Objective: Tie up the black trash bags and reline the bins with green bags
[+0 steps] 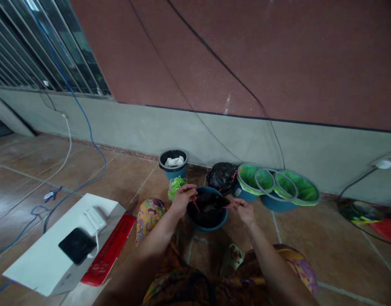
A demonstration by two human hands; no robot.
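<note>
Between my knees stands a blue bucket [207,228] with a black plastic bag [208,203] inside it. Thin red drawstrings run from the bag to both hands. My left hand [185,198], above the bucket's left rim, pinches one red drawstring [197,205]. At the right rim, my right hand [244,210] pinches the other side of the red string and pulls the bag's edge outward. Just behind the bucket sits a full, tied black bag [222,176]. Left of it is a clear container of bright green bag material [176,185].
Against the wall stand a lined bin [174,174] with white waste and blue bins [280,204] with green liners and loose grey rings [264,180]. At left are a white box [39,259] bearing a phone [77,245] and charger, a red basket [109,253] and cables.
</note>
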